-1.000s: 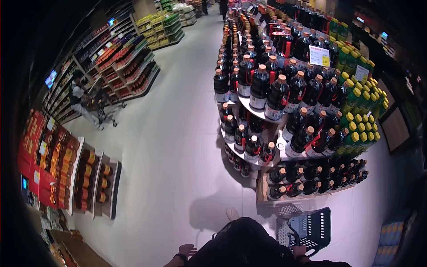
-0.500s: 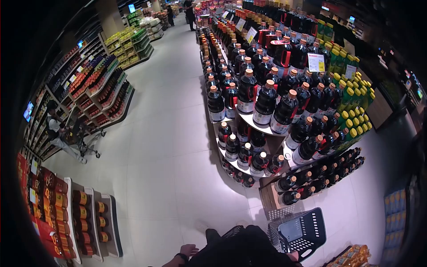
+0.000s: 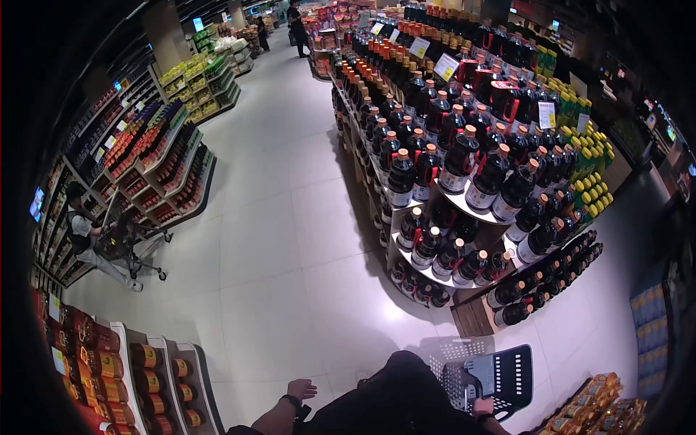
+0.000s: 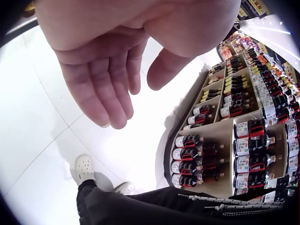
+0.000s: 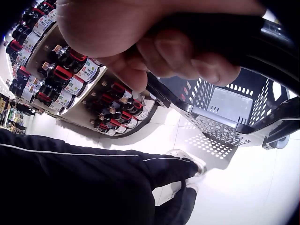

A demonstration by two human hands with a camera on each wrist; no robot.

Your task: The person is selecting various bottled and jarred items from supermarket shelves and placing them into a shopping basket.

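Observation:
My right hand point(image 3: 483, 406) grips the dark handle point(image 5: 211, 35) of a grey shopping basket point(image 3: 518, 377), fingers curled round it. The basket hangs at my right side, with its perforated walls and pale bottom showing in the right wrist view. My left hand point(image 3: 302, 388) is out to the left and holds nothing. In the left wrist view its fingers point(image 4: 105, 91) are loosely bent, with the thumb apart. Nearest to the basket is a tiered display of dark sauce-like bottles point(image 3: 482, 190) with orange caps and red handles.
Low shelves of brown-and-orange packages point(image 3: 148, 380) stand at the left. Beyond them, a person point(image 3: 90, 235) is with a shopping cart point(image 3: 130, 243). A pale tiled aisle point(image 3: 283, 210) runs between the shelves. Orange packs point(image 3: 598, 406) are at the lower right.
The bottle display has shifted right in view and the aisle has opened wider. My left hand has come a little forward. The basket stays at my right side in my right hand.

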